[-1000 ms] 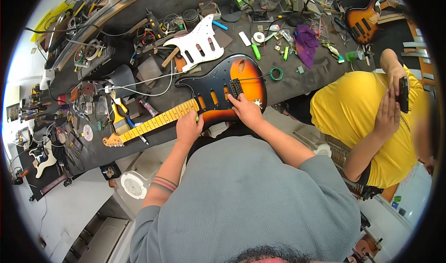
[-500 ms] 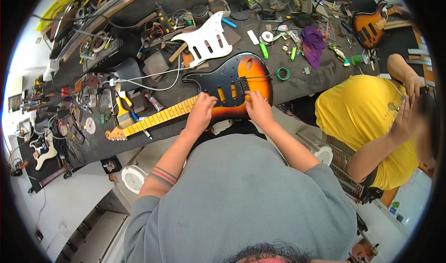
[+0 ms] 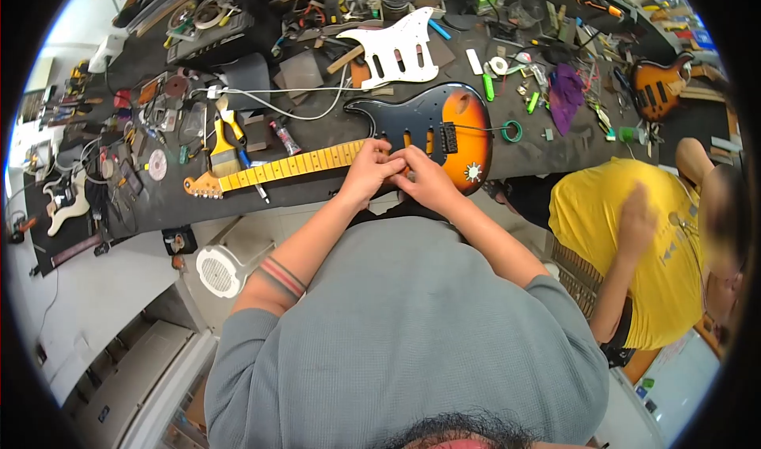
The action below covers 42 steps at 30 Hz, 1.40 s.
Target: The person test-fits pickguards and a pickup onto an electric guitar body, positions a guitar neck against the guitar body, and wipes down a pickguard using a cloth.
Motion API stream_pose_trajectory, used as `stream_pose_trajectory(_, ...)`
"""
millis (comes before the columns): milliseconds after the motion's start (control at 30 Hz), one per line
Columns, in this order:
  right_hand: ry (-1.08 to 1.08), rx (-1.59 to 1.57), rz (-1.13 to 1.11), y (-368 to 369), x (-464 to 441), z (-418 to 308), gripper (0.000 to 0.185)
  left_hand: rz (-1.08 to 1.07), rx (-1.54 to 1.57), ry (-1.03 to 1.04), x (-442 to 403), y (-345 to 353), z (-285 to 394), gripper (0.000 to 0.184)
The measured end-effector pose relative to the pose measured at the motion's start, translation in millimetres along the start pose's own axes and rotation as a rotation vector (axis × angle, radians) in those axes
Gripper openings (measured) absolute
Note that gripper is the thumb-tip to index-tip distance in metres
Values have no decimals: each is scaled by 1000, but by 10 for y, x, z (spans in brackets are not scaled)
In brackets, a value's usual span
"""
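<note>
A sunburst electric guitar (image 3: 466, 124) with a black pickguard (image 3: 396, 116) lies across the front of the bench, its maple neck (image 3: 293, 166) pointing left. My left hand (image 3: 371, 169) is over the body near the neck joint, fingers curled. My right hand (image 3: 420, 175) meets it over the lower pickguard, and the fingertips of both hands come together. Whatever is between the fingers is too small to make out. A black bridge (image 3: 449, 138) sits right of my right hand, with a cable running from it to a green ring (image 3: 511, 131).
A white pickguard (image 3: 404, 51) lies behind the guitar. Brushes (image 3: 225, 160) and a marker (image 3: 261, 191) lie by the neck. A purple cloth (image 3: 565, 99) and another sunburst guitar (image 3: 656, 92) are to the right. A person in a yellow shirt (image 3: 618, 235) is at the right.
My hands have come together over the guitar body; they were apart before. The view has shifted, so the bench appears further right. The co-worker's nearer hand has moved away from the phone.
</note>
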State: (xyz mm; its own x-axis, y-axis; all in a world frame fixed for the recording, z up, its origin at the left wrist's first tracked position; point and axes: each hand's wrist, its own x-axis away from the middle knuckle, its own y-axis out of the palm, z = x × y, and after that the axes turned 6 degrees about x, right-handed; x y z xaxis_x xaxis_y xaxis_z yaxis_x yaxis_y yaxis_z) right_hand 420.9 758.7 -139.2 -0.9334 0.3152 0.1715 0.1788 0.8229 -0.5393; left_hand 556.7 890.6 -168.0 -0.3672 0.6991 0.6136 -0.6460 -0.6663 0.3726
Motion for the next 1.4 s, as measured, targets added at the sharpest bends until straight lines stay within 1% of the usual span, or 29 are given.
stream_pose_trajectory(100, -79, 81, 1, 95, -1, 53, 31, -6, 47, -50, 23, -111, -116, 53)
stream_pose_trajectory(200, -9, 119, 11, 152, 3, 97, 28, -50, 103, -116, 64, -157, -106, 53)
stream_pose_trajectory(233, -12, 97, 83, 168, 8, 112, 24, -66, 83, -116, 109, -130, -54, 51)
stream_pose_trajectory(333, 89, 31, 173, 104, 60, 169, 21, -114, 33, -144, 107, -155, 31, 47)
stream_pose_trajectory(367, 85, 48, 195, 83, 78, 209, 21, -134, 65, -160, 93, -159, 48, 46)
stream_pose_trajectory(467, 51, 65, 210, -9, 130, 177, 22, -192, 9, -137, 48, -53, 115, 45)
stream_pose_trajectory(500, 16, 97, 223, -17, 134, 187, 25, -193, 1, -117, 2, -6, 96, 41)
stream_pose_trajectory(600, 9, 72, 153, -165, 84, 268, 28, -199, -41, -55, -182, 63, 20, 35)
stream_pose_trajectory(633, -72, 152, 258, -276, 29, 361, 28, -191, -46, -37, -217, 87, 39, 33)
stream_pose_trajectory(667, 20, 106, 326, -418, -56, 495, 25, -178, -50, -19, -244, 95, 55, 31)
stream_pose_trajectory(700, 64, 13, 450, -554, -202, 786, 23, -159, -50, -3, -253, 104, 71, 30)
stream_pose_trajectory(733, 178, 182, 644, -785, -334, 940, 19, -131, -56, 25, -249, 120, 116, 28)
stream_pose_trajectory(767, 324, 151, 700, -999, -451, 1223, 17, -87, -22, 35, -252, 110, 149, 27)
stream_pose_trajectory(800, 426, 327, 778, -1155, -593, 1639, 20, -42, 12, 45, -256, 79, 168, 27)
stream_pose_trajectory(867, 696, 493, 642, -1465, -795, 1985, 29, 18, 49, 67, -294, -68, 192, 26)
stream_pose_trajectory(933, 837, 581, 444, -1589, -972, 2322, 44, 72, 78, 96, -263, -227, 270, 28)
stream_pose_trajectory(967, 862, 578, 405, -1603, -1038, 2409, 47, 102, 104, 139, -215, -292, 322, 29)
stream_pose_trajectory(1067, 885, 587, 324, -1605, -1154, 2444, 51, 183, 97, 219, -81, -574, 404, 31)
stream_pose_trajectory(1133, 860, 618, 325, -1579, -1158, 2384, 50, 228, 25, 252, 26, -789, 402, 31)
stream_pose_trajectory(1200, 847, 606, 344, -1566, -1145, 2320, 48, 306, -122, 295, 159, -997, 369, 29)
stream_pose_trajectory(1267, 730, 597, 422, -1545, -1142, 2512, 48, 403, -253, 301, 306, -1213, 336, 28)
stream_pose_trajectory(1300, 723, 590, 420, -1552, -1151, 2531, 49, 456, -339, 321, 371, -1357, 252, 27)
stream_pose_trajectory(1400, 690, 558, 423, -1567, -1177, 2682, 48, 610, -729, 399, 640, -1695, 2, 28)
